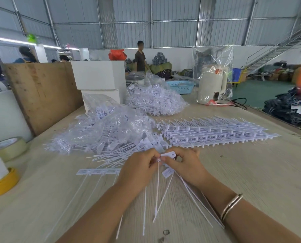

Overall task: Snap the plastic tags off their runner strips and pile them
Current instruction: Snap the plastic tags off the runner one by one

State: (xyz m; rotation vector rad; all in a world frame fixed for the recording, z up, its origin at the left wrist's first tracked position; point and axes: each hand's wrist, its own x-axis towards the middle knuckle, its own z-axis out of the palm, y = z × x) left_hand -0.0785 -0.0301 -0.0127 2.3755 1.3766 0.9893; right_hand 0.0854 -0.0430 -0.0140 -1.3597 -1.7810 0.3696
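Both hands meet over the wooden table (242,172): the left hand (139,165) pinches the top of a white tag (158,181), the right hand (184,165) grips the runner piece (169,154). Separated tags (114,159) lie just beyond; uncut strips (212,134) are stacked right. Printing on the tag row (98,171) seems illegible (too blurred).

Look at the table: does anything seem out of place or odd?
Little stands out. One strip of tags lies alone left of the hands, apart from the stack, and the loose tags lie scattered, not piled.
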